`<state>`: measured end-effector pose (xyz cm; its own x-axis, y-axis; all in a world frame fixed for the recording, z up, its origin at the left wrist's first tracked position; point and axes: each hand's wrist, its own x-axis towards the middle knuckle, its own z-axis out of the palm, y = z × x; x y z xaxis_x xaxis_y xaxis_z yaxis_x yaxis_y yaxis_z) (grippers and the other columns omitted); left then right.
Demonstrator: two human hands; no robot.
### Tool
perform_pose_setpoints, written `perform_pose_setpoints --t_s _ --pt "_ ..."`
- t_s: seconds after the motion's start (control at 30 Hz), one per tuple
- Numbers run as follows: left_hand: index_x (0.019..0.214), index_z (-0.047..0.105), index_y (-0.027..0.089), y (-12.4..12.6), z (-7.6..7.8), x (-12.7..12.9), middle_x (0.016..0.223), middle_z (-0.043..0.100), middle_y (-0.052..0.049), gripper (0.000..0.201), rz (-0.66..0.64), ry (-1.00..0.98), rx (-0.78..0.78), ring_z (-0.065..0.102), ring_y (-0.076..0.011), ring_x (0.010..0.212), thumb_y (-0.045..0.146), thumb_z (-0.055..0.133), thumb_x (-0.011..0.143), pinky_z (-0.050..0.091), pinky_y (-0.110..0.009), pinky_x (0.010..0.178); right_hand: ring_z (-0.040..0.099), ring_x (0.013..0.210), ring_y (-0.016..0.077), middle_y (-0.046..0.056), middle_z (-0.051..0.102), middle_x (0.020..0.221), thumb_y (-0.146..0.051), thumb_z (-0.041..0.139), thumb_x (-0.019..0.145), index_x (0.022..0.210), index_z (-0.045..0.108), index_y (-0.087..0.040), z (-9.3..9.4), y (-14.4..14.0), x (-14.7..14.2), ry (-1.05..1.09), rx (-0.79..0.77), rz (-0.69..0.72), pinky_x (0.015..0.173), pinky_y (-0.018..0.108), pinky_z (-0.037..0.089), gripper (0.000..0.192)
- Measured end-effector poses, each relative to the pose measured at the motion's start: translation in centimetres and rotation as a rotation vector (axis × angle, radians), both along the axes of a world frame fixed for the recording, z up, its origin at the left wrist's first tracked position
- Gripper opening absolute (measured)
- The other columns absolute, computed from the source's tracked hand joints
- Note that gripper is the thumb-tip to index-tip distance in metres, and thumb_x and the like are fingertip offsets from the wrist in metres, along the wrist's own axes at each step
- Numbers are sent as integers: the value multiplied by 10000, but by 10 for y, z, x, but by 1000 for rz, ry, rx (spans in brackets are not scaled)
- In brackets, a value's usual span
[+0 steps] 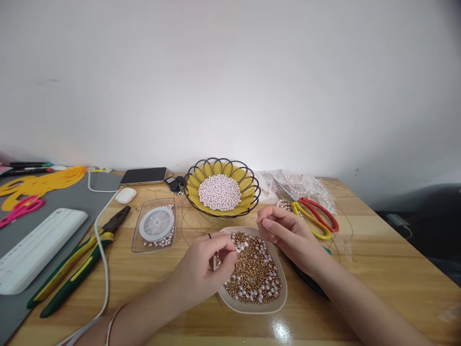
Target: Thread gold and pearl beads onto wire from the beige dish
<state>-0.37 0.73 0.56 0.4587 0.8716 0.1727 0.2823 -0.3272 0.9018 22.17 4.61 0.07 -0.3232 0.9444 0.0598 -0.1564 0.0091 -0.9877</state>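
Observation:
A pale tray holds small gold-brown beads with pearl-white beads mixed in. My left hand reaches over its left side, thumb and index finger pinched together beside a few white beads. At the tray's upper right corner, my right hand hovers with its thumb and index finger closed. Whatever sits between the fingertips of either hand is too small to make out.
Behind the tray stands a yellow basket of pinkish pearl beads. To the left lie a clear box with a spool of line, long-handled pliers, a white cable, a power strip and a phone. Scissors lie right.

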Motion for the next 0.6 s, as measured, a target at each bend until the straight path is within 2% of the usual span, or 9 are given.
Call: perform_pose_setpoints --t_s 0.33,0.47,0.53,0.6 --pt "761 501 199 0 2 -1 700 519 21 225 -2 -12 -3 513 -142 664 197 488 986 368 -247 613 369 583 142 -44 475 637 -445 742 904 888 716 -231 3 -3 0 -14 6 44 552 295 269 216" --pt "772 514 196 -1 2 -1 707 526 20 219 -6 -6 -4 516 -142 673 202 495 991 367 -244 615 380 582 144 -43 462 624 -459 689 939 920 723 -229 2 -3 0 -31 28 29 562 299 280 233" --pt "785 526 193 -1 1 -1 717 534 19 211 -7 1 0 522 -142 682 200 496 994 372 -244 626 395 572 149 -40 465 617 -447 642 965 932 712 -228 3 -2 0 -94 65 -10 552 301 290 232" --pt "793 532 192 -1 1 -1 724 539 18 211 -8 7 1 525 -141 689 202 493 1000 374 -244 633 444 583 163 -16 524 646 -396 604 984 908 695 -227 5 -2 -1 -246 178 -72 545 305 315 207"
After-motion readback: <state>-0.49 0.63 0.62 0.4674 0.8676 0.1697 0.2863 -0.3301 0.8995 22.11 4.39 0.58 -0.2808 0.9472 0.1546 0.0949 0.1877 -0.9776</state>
